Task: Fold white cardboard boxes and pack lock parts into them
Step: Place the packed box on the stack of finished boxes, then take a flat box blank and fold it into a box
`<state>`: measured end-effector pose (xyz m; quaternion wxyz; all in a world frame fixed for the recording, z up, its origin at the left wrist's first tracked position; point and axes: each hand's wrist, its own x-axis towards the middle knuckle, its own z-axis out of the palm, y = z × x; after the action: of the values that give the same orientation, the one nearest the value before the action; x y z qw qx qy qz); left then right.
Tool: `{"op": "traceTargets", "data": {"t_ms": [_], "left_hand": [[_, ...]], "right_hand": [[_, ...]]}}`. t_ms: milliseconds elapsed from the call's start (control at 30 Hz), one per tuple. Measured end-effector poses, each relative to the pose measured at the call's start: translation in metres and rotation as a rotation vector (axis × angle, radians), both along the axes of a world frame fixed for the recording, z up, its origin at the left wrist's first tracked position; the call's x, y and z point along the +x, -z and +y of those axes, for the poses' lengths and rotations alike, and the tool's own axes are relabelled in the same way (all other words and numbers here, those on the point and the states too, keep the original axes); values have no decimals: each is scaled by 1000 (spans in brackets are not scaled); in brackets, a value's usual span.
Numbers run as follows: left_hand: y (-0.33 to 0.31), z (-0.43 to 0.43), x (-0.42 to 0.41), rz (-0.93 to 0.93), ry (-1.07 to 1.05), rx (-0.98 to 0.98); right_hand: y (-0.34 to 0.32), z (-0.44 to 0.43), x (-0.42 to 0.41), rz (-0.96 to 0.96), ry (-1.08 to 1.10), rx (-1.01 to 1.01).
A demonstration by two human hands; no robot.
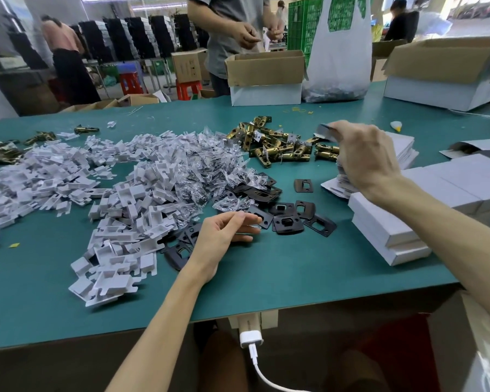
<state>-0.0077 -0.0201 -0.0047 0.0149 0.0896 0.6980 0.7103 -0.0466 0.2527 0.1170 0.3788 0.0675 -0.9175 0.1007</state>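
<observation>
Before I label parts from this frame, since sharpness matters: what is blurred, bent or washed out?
Head view: the right hand and the white card it grips are motion-blurred; the left hand and black plates look sharp; the wide lens leans the big carton at far right; the top right background is washed out.

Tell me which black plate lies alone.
The black plate lying beside the stack of flat white boxes; the other plates lie clustered, touching or overlapping.

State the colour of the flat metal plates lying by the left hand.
The strike plates are black, clearest in the head view.
</observation>
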Motion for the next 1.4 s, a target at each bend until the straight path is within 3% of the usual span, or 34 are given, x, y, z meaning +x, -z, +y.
{"op": "traceTargets", "data": {"t_ms": [167, 367, 467, 600, 800, 900, 1400], "left_hand": [[1, -1, -1, 3, -6, 36], [1, -2, -3, -44, -29, 232], [0, -1, -4, -41, -67, 285], [-2, -3, -2, -29, -71, 323], [-9, -8, 2, -81, 222, 399], [-10, -8, 5, -89, 328, 401], [-15, -13, 4, -72, 371, 437]], "right_hand": [[2, -34, 12, 52, -224, -531], [48, -62, 12, -402, -248, -1462], [69, -77, 23, -604, -333, -1719], [87, -91, 32, -693, -432, -1896], [104, -92, 41, -854, -593, -2021], [109, -89, 42, -821, -659, -2076], [111, -97, 44, -820, -652, -1901]]}}
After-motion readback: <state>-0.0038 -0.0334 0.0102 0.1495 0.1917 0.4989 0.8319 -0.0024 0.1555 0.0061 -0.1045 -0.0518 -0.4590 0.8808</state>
